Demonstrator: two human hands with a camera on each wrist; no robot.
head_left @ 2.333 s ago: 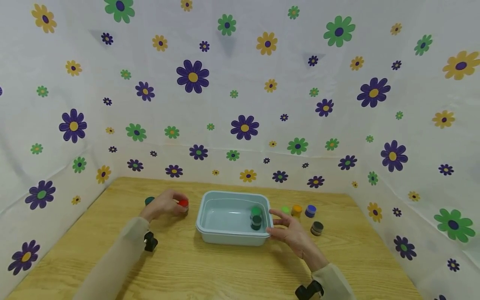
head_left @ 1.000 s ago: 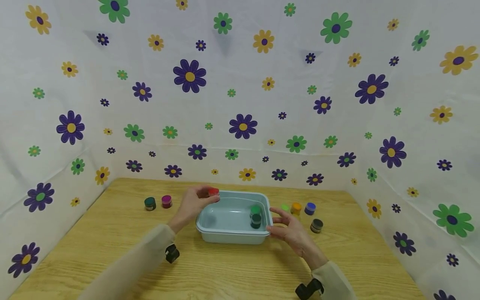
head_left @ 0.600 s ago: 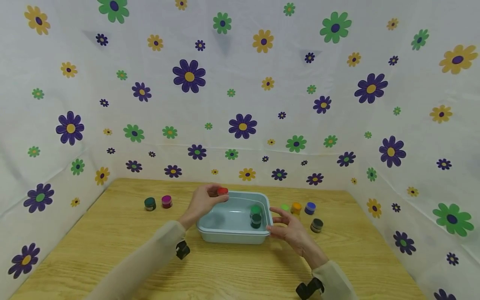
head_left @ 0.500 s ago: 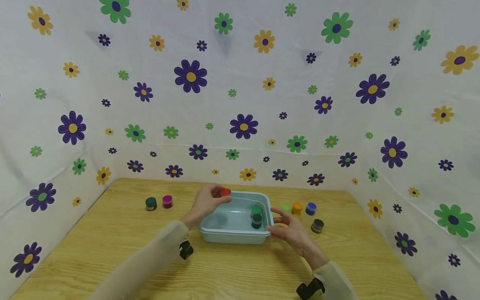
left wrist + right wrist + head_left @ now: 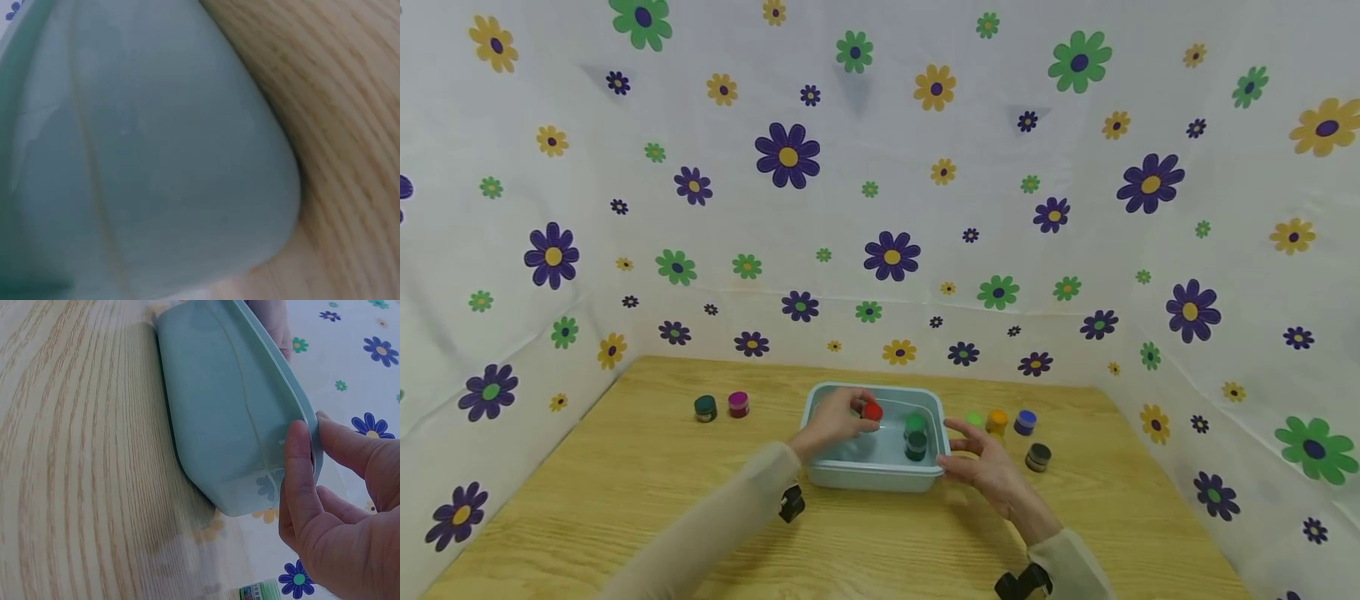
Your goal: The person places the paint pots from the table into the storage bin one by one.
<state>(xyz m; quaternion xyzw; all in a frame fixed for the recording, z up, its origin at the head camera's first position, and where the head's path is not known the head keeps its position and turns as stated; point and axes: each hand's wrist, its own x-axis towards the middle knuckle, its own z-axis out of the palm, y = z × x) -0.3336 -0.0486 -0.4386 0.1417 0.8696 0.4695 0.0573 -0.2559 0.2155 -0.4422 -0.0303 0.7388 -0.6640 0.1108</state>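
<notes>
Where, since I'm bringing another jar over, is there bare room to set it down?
Table is bare in front of the tub, between the sleeves, and between tub and magenta jar. Crowded: inside the tub, around the left hand; right of it, around the right hand, orange jar and blue jar.

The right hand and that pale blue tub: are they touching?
Touching: in the right wrist view, the right hand holds the tub by its rim.
</notes>
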